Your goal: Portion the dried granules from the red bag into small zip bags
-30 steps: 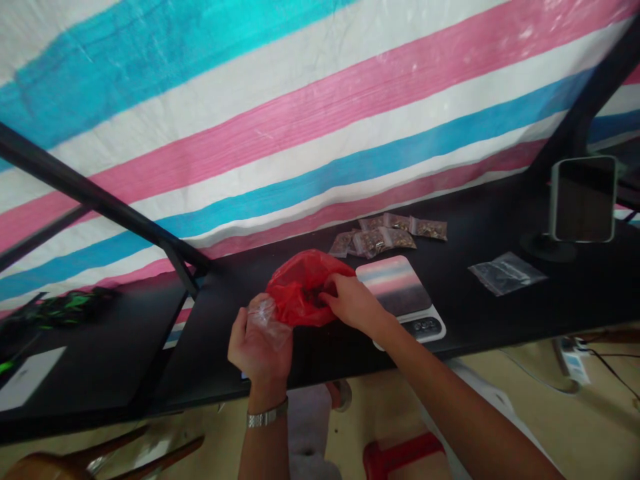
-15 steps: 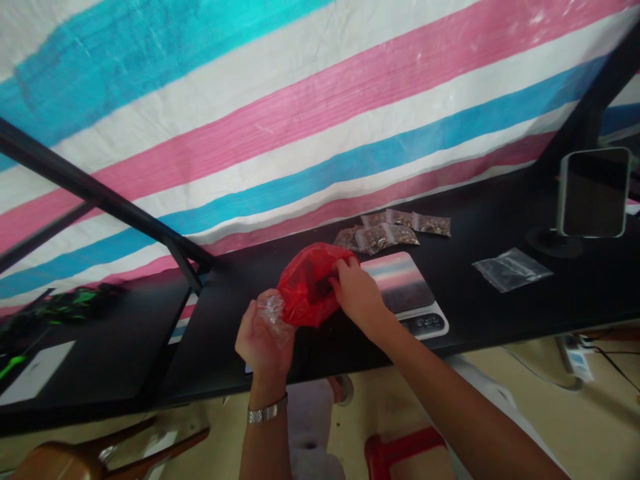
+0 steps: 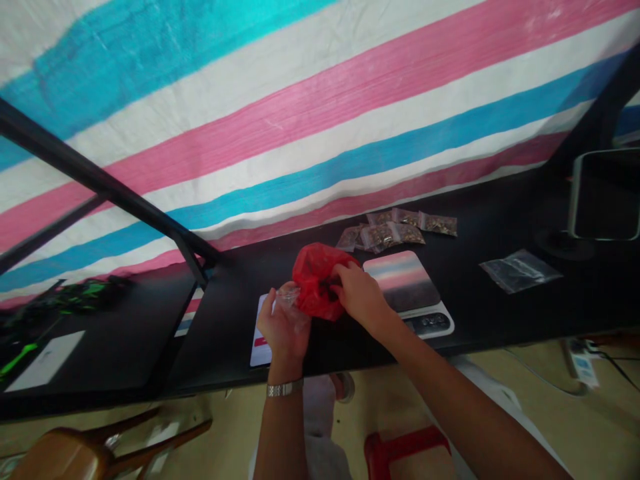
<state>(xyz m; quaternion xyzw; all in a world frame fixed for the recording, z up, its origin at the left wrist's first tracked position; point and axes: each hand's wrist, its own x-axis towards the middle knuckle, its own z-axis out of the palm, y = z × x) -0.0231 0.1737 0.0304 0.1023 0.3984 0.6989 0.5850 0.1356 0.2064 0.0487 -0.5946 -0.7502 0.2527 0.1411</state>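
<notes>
My left hand [image 3: 284, 333], with a metal watch at the wrist, is closed around a crumpled clear plastic bag [image 3: 290, 300] and lies against the side of a red plastic bag [image 3: 315, 273]. At the red bag's mouth, my right hand [image 3: 364, 298] has its fingers curled and pinched at the opening edge. What lies inside the red bag is dark and cannot be made out. Just to the right is a kitchen scale [image 3: 413, 283] with a reflective top, partly behind my right forearm. Below my left hand, a phone [image 3: 260, 343] with a lit screen shows in part.
Several small filled clear bags [image 3: 385, 233] lie behind the scale on the black table [image 3: 225, 320]. Further right are a flat clear bag [image 3: 520, 270] and a screen on a stand [image 3: 607, 193]. A red stool [image 3: 405, 443] and a wooden chair [image 3: 65, 453] stand below.
My left hand has shifted right, uncovering more of the phone. The red bag has moved slightly right and looks more bunched. My right hand remains at its mouth.
</notes>
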